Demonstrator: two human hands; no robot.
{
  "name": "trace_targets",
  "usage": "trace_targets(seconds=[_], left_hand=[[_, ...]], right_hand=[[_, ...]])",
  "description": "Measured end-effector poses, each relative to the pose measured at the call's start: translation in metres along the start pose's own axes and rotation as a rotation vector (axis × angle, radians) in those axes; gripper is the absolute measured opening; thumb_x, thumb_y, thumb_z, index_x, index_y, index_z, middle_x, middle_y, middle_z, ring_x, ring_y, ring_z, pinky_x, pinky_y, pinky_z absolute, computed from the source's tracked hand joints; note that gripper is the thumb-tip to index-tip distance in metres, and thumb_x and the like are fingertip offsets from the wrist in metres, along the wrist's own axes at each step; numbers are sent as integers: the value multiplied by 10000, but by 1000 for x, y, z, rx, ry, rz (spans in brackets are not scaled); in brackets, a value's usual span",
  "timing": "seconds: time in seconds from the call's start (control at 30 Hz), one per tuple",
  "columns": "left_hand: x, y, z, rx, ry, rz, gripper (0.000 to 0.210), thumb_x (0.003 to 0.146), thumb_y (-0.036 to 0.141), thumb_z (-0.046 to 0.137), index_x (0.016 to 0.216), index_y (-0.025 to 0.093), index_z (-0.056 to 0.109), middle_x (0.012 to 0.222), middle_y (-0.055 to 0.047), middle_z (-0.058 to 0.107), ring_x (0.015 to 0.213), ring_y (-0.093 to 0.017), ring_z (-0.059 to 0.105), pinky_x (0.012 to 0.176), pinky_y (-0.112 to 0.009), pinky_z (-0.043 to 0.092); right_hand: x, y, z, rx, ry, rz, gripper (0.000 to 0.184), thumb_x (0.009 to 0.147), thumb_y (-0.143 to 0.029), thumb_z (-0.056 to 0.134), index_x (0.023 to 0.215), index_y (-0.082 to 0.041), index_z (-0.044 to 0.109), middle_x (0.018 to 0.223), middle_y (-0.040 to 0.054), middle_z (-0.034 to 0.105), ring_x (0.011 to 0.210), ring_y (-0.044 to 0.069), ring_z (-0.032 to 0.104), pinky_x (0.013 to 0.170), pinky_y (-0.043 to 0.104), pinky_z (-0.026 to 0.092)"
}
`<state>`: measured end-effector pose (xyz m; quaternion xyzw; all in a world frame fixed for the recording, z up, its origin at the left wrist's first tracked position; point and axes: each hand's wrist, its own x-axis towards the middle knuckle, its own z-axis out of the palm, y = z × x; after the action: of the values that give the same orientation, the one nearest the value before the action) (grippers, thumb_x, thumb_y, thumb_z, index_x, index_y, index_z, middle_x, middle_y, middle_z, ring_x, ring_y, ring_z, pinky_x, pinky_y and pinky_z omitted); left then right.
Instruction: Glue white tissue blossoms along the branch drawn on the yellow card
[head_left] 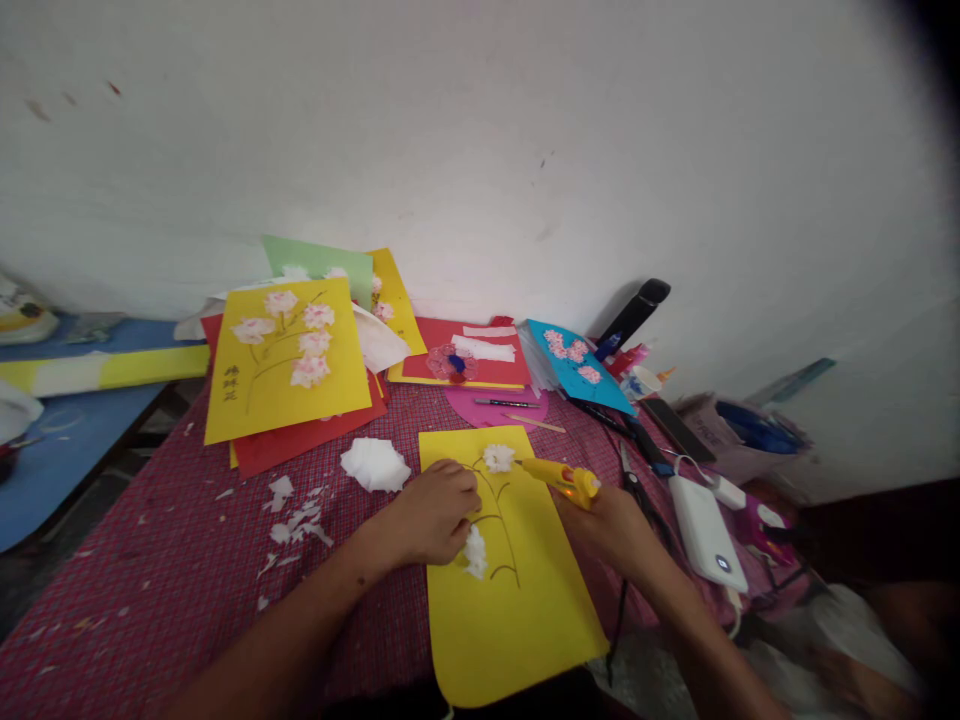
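**Over the yellow card (517, 640), a glue gun (562, 478) points left**

From my view, the card lies on the worktop (150, 610) directly before the person, its long axis running away from them and its far end leaning left. I see the right hand (607, 525) closed around the grip of the glue gun, which sits above the card's upper right side. Its long axis runs mostly crosswise, dropping slightly toward the wrist, and its nozzle is at the right edge of the upper white flower (499, 458); I can't tell whether they touch.

I have the left hand (439, 510) over the card's left side, its fingers curled and bunched; whether they pinch anything, I cannot tell. Just below them sits the lower white flower (475, 552), longer up and down than across. A brown drawn stem (512, 550) rises along the card, curving left toward its far end. Left of the card lie a white paper piece (375, 464) and torn scraps (300, 525).
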<state>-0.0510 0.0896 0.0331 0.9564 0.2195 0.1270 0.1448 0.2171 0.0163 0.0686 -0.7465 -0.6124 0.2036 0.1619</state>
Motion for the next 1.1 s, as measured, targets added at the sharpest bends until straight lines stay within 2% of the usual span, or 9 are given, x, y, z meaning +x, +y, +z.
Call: trace_targets(seconds=[0.3,0.43,0.6,0.7,0.8,0.87,0.97,1.03,1.1], left_hand=[[1,0,0,-34,11,-9,81,740,188,572,821,193,579,908,-49,572,923,-227,517,909,-397,403],[1,0,0,-48,6,-13,130,738,177,574,865,197,592,920,-52,571,932,-231,511,911,-399,397],[1,1,0,-58,12,-15,143,737,168,572,876,199,590,924,-52,575,931,-231,509,906,-398,398],[1,0,0,-62,20,-11,135,742,165,567,871,197,586,924,-52,582,924,-229,512,909,-396,398],[1,-2,-1,-81,26,-1,147,757,146,536,886,193,589,910,-50,590,905,-218,522,915,-388,398],[1,-4,-1,-91,32,5,185,768,118,502,909,189,597,917,-53,598,909,-212,531,931,-384,394],[0,-8,-2,-100,61,1,271,746,78,475,956,188,609,940,-56,607,943,-213,533,953,-382,387],[0,-10,-1,-107,73,-2,304,728,72,475,971,190,614,948,-57,611,948,-217,533,950,-386,391],[0,-10,-1,-114,60,7,295,725,90,490,970,192,618,958,-60,611,952,-224,535,946,-393,395]], right_hand=[[9,37,5,594,-2,219,292,777,-461,626,708,-188,548,564,3,589,469,139,529,441,248,415],[19,47,8,815,-187,265,323,796,-485,619,753,-170,563,599,-6,595,456,114,519,412,227,421],[30,57,5,872,-352,265,317,815,-477,603,795,-163,564,580,-36,569,439,100,507,386,210,415],[36,59,3,806,-397,302,330,837,-498,567,826,-168,554,591,-23,587,436,108,524,371,207,399],[40,57,-4,569,-376,281,371,881,-521,484,875,-164,585,597,4,612,469,137,568,393,219,399],[39,54,-10,266,-253,191,372,890,-493,474,827,-161,628,618,32,636,518,152,596,435,224,393],[28,41,-16,-169,42,49,335,860,-479,536,755,-185,656,705,65,678,630,187,616,508,247,379],[14,26,-10,-192,96,-33,270,891,-408,511,824,-195,661,759,58,689,664,189,617,563,263,393],[-1,9,5,-84,8,-189,204,911,-304,488,872,-198,658,843,51,694,746,184,621,639,266,417]])
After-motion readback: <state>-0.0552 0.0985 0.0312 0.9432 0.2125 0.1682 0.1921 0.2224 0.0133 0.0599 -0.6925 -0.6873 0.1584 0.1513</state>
